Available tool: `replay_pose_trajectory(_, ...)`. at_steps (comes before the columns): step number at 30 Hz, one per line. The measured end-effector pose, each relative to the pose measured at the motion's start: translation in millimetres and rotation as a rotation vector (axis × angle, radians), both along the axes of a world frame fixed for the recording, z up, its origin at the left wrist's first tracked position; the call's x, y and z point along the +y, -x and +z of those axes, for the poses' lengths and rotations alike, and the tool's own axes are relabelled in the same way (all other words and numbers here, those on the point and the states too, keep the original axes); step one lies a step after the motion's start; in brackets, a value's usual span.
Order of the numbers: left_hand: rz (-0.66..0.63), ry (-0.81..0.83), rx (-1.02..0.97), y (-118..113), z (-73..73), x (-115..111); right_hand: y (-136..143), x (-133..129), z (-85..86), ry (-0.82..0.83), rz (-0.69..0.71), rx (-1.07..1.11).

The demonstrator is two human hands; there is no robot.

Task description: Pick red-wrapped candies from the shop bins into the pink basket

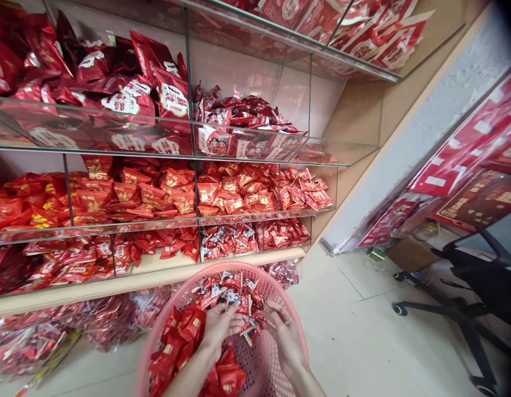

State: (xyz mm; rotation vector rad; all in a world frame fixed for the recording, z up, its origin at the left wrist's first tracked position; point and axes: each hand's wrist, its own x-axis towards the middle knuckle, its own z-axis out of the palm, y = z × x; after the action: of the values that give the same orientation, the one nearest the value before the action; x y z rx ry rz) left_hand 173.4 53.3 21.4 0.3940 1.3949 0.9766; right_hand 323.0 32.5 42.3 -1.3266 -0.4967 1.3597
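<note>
A pink plastic basket (pixel 294 336) holds two groups of small sealed packets. Plain red packets (pixel 189 325) with gold print fill its left side and front. Red packets with black-and-white cartoon figures (pixel 233 298) lie at the back. My left hand (pixel 218 328) reaches into the middle, palm turned inward, thumb apart from its loosely stretched fingers, which touch the cartoon packets. On the right side of the basket, my right hand (pixel 282 331) has its fingers bent together at the edge of a cartoon packet; its fingertips are partly hidden.
Glass-fronted shelves (pixel 156 223) behind the basket hold many red packets in divided compartments. Plastic bags of packets (pixel 110 322) lie on the floor under the lowest shelf. A black wheeled chair (pixel 458 309) and a cardboard box (pixel 410 253) stand at the right.
</note>
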Motion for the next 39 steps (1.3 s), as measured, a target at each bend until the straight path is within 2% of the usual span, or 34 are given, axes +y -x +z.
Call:
replay_pose_trajectory(7, 0.082, -0.001, -0.113, -10, 0.6, 7, 0, -5, -12.3, 0.007, 0.044, 0.043)
replay_pose_trajectory(19, 0.183, -0.03, -0.165, -9, 1.0, 6, 4, -5, -13.1, 0.022, 0.044, 0.041)
replay_pose_trajectory(28, 0.271, -0.032, -0.225, -23, -5.4, 9, 2, -5, -20.7, 0.011, 0.06, 0.016)
replay_pose_trajectory(39, 0.239, -0.007, -0.21, -28, -15.1, 15, 2, -7, -16.7, 0.014, 0.083, 0.023)
